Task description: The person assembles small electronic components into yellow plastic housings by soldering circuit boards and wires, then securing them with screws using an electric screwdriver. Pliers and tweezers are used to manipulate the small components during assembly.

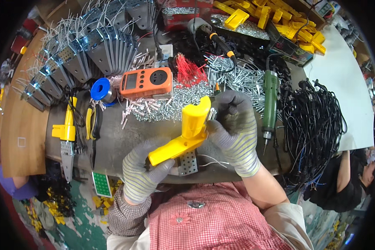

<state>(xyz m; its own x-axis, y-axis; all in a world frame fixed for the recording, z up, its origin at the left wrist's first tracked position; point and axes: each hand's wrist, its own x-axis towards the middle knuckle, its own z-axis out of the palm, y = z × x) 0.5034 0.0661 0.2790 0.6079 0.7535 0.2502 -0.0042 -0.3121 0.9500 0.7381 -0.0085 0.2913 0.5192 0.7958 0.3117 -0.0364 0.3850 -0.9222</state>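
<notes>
My left hand (143,171), in a grey striped glove, grips a yellow plastic tool handle (177,148) by its lower end. The handle is tilted, with its wider end up. Below it shows a perforated metal plate (188,163) with white wires (214,160); whether the plate is joined to the handle I cannot tell. My right hand (237,133), gloved alike, is closed beside the upper end. A small bunch of screws (212,113) sticks out between its thumb and fingers, close against the yellow plastic.
Past my hands lie loose screws and nuts (183,98), an orange meter (146,82) and red wires (189,71). A green electric screwdriver (270,100) and black cords (310,129) are at right. Pliers (91,121), a finished-looking yellow tool (66,131) and metal plates (77,60) are at left.
</notes>
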